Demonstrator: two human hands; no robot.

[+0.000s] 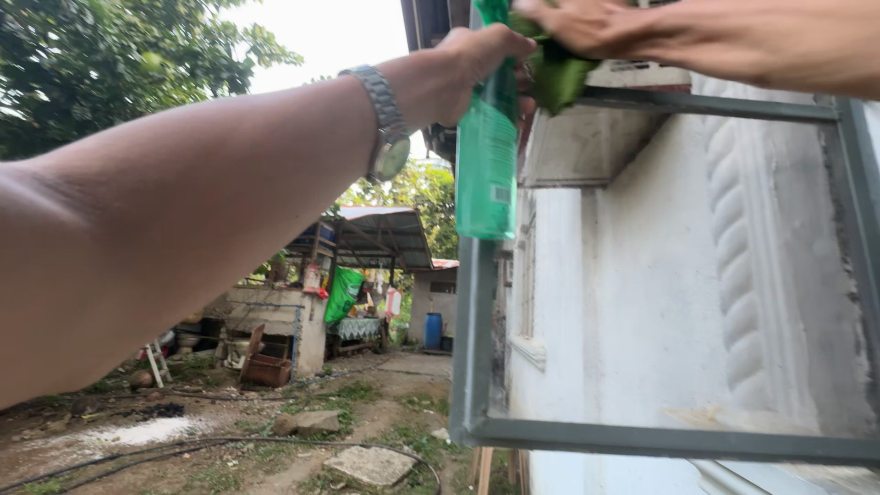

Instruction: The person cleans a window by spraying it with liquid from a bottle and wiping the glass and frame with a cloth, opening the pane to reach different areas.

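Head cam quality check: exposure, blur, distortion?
Head view: sky blown out to white above the trees; daylight soft, with no hard shadows; left forearm looms large and slightly soft, close to the lens; left hand on the green bottle and right hand on the green cloth cut by the top edge; grey frame fairly sharp.

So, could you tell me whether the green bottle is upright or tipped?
Upright: the green bottle hangs vertically from the left hand.
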